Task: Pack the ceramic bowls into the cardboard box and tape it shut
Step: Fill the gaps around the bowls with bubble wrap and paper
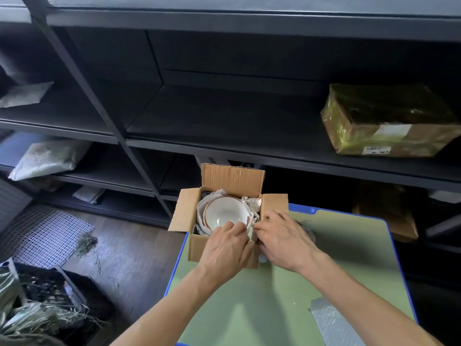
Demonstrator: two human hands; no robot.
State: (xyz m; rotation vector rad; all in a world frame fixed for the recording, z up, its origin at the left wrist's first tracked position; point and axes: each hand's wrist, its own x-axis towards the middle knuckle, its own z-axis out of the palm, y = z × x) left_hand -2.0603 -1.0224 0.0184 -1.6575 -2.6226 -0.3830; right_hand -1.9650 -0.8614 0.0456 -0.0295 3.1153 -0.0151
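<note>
A ceramic bowl (224, 211) is nested in white paper (250, 202) inside the open cardboard box (197, 247) at frame centre. The paper is pinched by the right hand (282, 237); the left hand (225, 245) is curled at the bowl's near rim, grip unclear.

A brown cardboard parcel wrapped in yellowish film (389, 121) sat on the dark metal shelving (224, 116) at upper right. What looked like a grey bubble-wrap sheet (334, 323) lay lower right on the green, blue-edged table (249, 308). A white grid mat (47, 236) lay at left.
</note>
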